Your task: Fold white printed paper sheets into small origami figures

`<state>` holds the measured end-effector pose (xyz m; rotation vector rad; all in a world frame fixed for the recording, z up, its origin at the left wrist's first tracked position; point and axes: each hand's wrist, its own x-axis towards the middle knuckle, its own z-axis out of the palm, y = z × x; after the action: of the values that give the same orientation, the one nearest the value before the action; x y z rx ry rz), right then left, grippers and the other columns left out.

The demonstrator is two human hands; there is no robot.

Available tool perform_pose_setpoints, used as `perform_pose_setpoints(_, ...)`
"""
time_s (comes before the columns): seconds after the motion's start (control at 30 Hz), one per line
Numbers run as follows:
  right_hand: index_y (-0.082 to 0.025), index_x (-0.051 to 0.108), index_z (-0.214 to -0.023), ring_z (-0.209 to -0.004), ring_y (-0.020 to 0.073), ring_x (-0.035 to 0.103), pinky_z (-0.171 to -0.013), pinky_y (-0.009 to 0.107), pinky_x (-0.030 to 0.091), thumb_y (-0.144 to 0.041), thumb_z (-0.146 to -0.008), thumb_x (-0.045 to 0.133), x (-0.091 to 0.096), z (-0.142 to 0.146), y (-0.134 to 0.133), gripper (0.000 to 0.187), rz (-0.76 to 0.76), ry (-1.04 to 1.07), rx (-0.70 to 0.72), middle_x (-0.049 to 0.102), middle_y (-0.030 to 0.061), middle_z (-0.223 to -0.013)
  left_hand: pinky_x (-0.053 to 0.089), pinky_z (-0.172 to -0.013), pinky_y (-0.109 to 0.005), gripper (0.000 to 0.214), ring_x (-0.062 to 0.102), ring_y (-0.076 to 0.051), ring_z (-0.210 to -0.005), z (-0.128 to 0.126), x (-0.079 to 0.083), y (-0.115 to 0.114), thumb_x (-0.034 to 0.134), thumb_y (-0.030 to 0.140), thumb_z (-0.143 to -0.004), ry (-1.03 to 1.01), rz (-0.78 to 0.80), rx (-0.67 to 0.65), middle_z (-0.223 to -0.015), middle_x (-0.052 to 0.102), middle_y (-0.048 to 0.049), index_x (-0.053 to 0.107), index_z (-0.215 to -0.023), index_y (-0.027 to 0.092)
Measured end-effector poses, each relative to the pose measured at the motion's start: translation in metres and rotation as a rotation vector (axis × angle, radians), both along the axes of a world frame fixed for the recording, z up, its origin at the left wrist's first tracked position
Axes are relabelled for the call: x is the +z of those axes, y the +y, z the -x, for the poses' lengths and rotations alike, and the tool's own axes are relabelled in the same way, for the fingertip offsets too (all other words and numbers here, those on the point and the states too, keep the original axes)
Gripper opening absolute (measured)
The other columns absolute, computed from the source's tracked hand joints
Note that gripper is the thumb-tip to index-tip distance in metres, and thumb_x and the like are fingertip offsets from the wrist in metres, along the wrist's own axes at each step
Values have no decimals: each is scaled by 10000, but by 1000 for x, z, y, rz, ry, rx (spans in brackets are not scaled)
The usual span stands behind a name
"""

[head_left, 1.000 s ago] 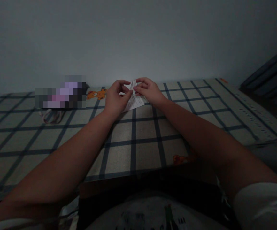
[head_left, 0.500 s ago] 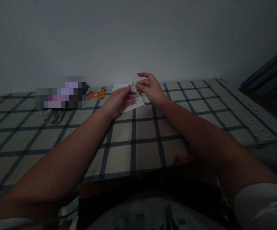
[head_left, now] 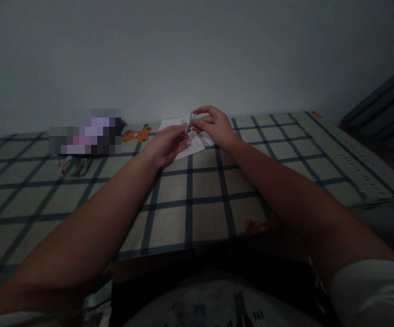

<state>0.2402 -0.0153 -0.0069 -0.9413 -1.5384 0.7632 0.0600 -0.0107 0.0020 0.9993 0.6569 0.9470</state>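
Both my arms reach out over a checked cloth [head_left: 190, 195] toward the far wall. My right hand [head_left: 215, 126] pinches a small folded white paper piece [head_left: 189, 120] and holds it upright just above the surface. My left hand [head_left: 166, 143] lies palm up beside it, fingers bent toward the folded piece and touching its lower edge. Under both hands lie flat white paper sheets [head_left: 192, 145], one with faint printed lines. The room is dim, so fine detail of the fold is hard to see.
A blurred-out purple and dark object [head_left: 85, 136] sits at the far left near the wall, with a pale looped cord [head_left: 74, 165] below it. Orange bear prints [head_left: 136, 134] mark the cloth. Dark furniture [head_left: 384, 113] stands at the right.
My left hand let go of its pinch on the folded piece and turned palm up under it. My right hand closed its fingers on the piece and held it upright.
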Motion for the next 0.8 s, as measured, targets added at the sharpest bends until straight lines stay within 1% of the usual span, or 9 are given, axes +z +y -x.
perform_pose_setpoints(0.13,-201,552,-1010,-730,118,671,-765,286,580,-354,-860,664,1,-1,0,243,-20,-18,-3,658,-7,-770,537,-562,-150,111,607,-56,-544,1,0,1,695,180,-832,31,-22,28,-660,656,10,622,-756,144)
perform_pose_setpoints(0.27,-196,555,-950,-727,108,643,-746,275,574,-337,-848,676,-1,-2,4,212,-71,-25,3,639,-6,-796,521,-529,-134,143,589,-48,-495,2,1,2,663,166,-862,59,-25,8,-618,645,6,628,-726,139)
perform_pose_setpoints(0.37,-187,568,-923,-742,104,620,-722,261,561,-347,-831,691,-1,-3,9,221,-113,-37,11,630,3,-843,519,-533,-123,139,592,-42,-491,4,3,3,625,128,-883,25,19,-46,-643,666,-13,649,-746,117)
perform_pose_setpoints(0.47,-172,596,-913,-732,105,595,-696,255,539,-372,-840,668,1,-7,10,224,-114,-96,52,616,6,-819,527,-545,-129,106,607,-49,-507,5,4,4,621,113,-877,9,55,-88,-669,679,-27,667,-783,100)
perform_pose_setpoints(0.53,-161,618,-906,-738,115,582,-698,265,522,-385,-835,664,3,-11,9,239,-126,-164,75,608,9,-795,521,-534,-132,101,601,-52,-497,4,5,3,625,121,-874,23,79,-85,-659,674,-27,667,-785,96)
perform_pose_setpoints(0.67,-139,643,-894,-775,137,564,-734,295,490,-387,-819,666,8,-17,6,260,-199,-304,82,611,26,-807,486,-487,-126,127,575,-52,-472,1,10,-2,596,148,-899,26,151,-49,-620,656,-24,667,-804,103)
perform_pose_setpoints(0.8,-138,635,-929,-752,128,546,-707,280,471,-347,-849,627,9,-17,5,224,-208,-324,115,599,23,-816,494,-495,-141,152,581,-65,-488,1,11,-3,574,191,-922,9,219,-82,-618,651,-32,665,-826,116)
